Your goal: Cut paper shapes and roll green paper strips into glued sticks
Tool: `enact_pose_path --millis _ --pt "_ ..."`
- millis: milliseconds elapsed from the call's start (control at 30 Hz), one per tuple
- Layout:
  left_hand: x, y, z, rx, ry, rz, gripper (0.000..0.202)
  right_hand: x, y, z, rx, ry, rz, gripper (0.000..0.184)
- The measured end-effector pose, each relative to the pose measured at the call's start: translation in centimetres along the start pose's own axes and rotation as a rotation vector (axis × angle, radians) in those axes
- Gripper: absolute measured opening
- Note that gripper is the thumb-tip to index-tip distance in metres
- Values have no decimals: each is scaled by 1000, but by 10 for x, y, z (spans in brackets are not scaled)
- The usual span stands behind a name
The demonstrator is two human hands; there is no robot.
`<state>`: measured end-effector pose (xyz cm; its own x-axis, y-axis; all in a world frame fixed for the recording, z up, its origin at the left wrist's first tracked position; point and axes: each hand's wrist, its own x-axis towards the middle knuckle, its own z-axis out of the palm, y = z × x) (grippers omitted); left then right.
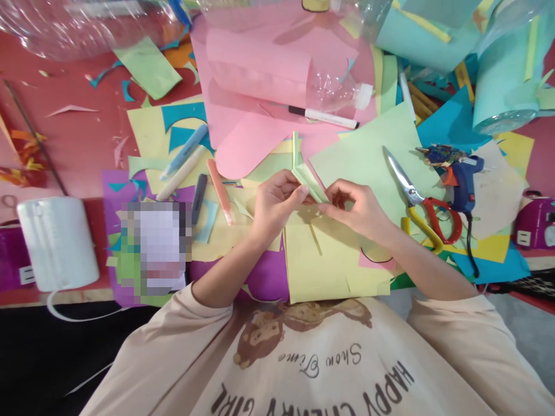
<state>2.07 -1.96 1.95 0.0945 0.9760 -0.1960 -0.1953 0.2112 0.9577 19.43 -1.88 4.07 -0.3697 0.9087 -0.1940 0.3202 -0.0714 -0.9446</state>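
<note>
Between my two hands is a folded strip of light green paper (307, 176), bent at an angle with one narrow end standing up. My left hand (281, 199) pinches it near the bend, thumb on top. At its lower right end, the thumb and fingers of my right hand (353, 202) close on the strip. Under both hands lie pale yellow sheets (321, 263). Beyond them, a plastic bottle (338, 89) wrapped in pink paper rests on its side, and a black-and-white marker (323, 115) lies along it.
Scissors (410, 188) with red and yellow handles lie at right beside a blue glue gun (462, 176). Several markers (221, 190) are at left, near a blurred-out phone-like object (160, 248). A white box-shaped device (58, 242) stands far left. Turquoise-wrapped bottles (503, 86) fill the upper right.
</note>
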Motion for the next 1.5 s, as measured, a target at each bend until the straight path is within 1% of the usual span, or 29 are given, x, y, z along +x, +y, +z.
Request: enact_pose_path --millis 200,333,533,733,967,1033,1200,1500 --pt "0 0 0 34 -37 -35 29 -2 2 -8 119 106 12 15" --pt "-1 6 3 87 -54 -31 31 0 3 -17 102 157 -32 11" --pt "-3 6 4 99 -41 -31 29 2 7 -22 90 79 -11 15" --pt "-3 5 3 99 -48 -28 27 2 6 -22 98 60 -25 12" --pt "-4 7 2 122 -145 -73 24 2 9 -22 145 24 -25 12" --pt "-4 8 2 140 -154 -69 24 2 10 -22 149 26 -24 12" --pt "-5 9 4 168 -114 -79 20 2 9 -22 135 34 -14 10" --pt "-5 6 2 214 -90 -56 17 1 8 -20 81 59 -71 7"
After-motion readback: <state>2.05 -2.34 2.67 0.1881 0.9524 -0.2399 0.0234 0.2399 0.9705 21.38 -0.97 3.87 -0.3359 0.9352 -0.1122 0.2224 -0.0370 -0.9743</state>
